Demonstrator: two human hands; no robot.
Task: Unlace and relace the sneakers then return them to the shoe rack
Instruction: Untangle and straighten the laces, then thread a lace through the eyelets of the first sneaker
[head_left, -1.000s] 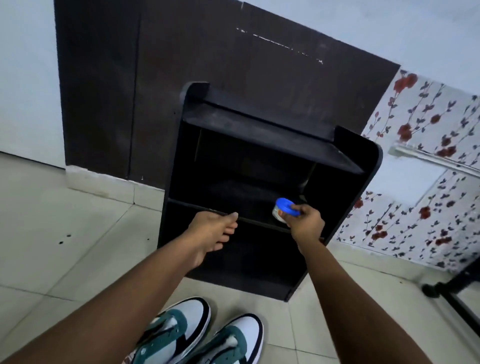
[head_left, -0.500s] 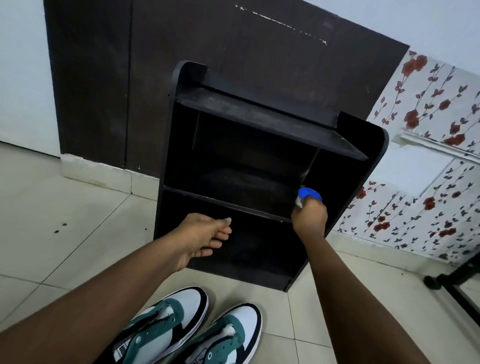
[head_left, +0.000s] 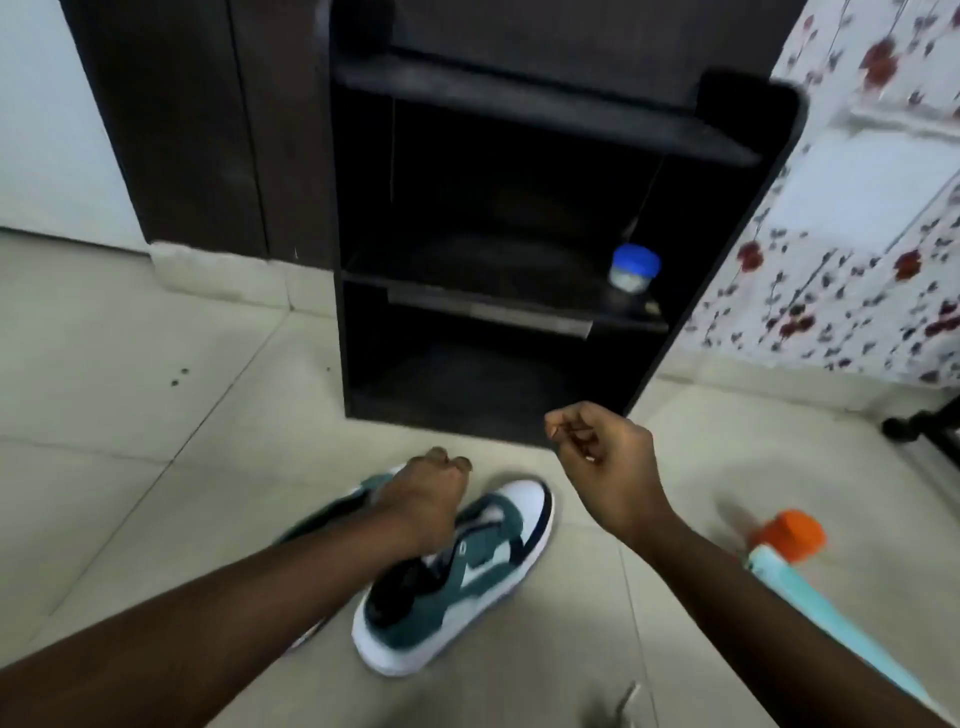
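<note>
Two white, teal and black sneakers lie on the tiled floor in front of the black shoe rack (head_left: 748, 218). The right sneaker (head_left: 467, 587) shows fully, toe pointing at the rack. The left sneaker (head_left: 332, 514) is mostly hidden under my left hand (head_left: 426, 493), whose fingers curl down over it; whether they grip it is unclear in the blur. My right hand (head_left: 608, 462) hovers to the right of the sneakers, below the rack's bottom edge, fingers loosely curled with nothing in them. The rack's shelves hold no shoes.
A small jar with a blue lid (head_left: 634, 270) stands at the right end of the rack's middle shelf. An orange-capped pale teal bottle (head_left: 789, 535) lies on the floor at the right. A black stand foot (head_left: 919, 428) sits by the floral wall.
My right hand let go of the blue-lidded jar, left on the middle shelf, and pulled back down. My left hand dropped from the shelf onto the left sneaker. The view tilted downward.
</note>
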